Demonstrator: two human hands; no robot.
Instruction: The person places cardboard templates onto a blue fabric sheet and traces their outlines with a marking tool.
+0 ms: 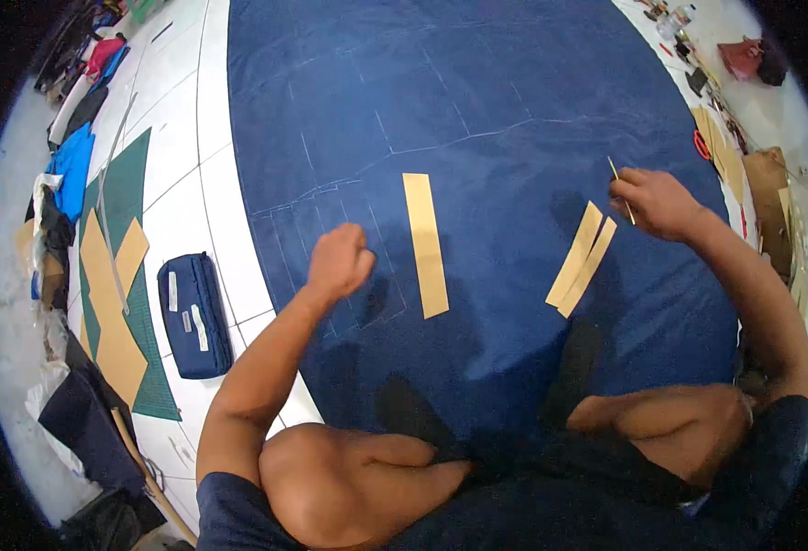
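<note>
A wide dark blue cloth [505,184] lies spread on the floor, marked with thin pale drawn lines. My right hand [659,204], over the cloth's right part, is closed around a thin yellow pencil-like stick [615,171]. My left hand [340,261] is curled into a loose fist above the drawn lines; its palm side is hidden. Between the hands, a long tan cardboard strip [425,246] lies on the cloth. Two narrower tan strips [575,253] rest side by side, slanted, just below and left of my right hand.
A navy zip case [195,317] stands on white tiles [179,188] at left. Beyond it, tan pattern pieces [115,321] and a metal ruler [110,174] lie on a green cutting mat [147,390]. Red-handled scissors [701,144] sit at the cloth's right edge. My bent knees flank the near side.
</note>
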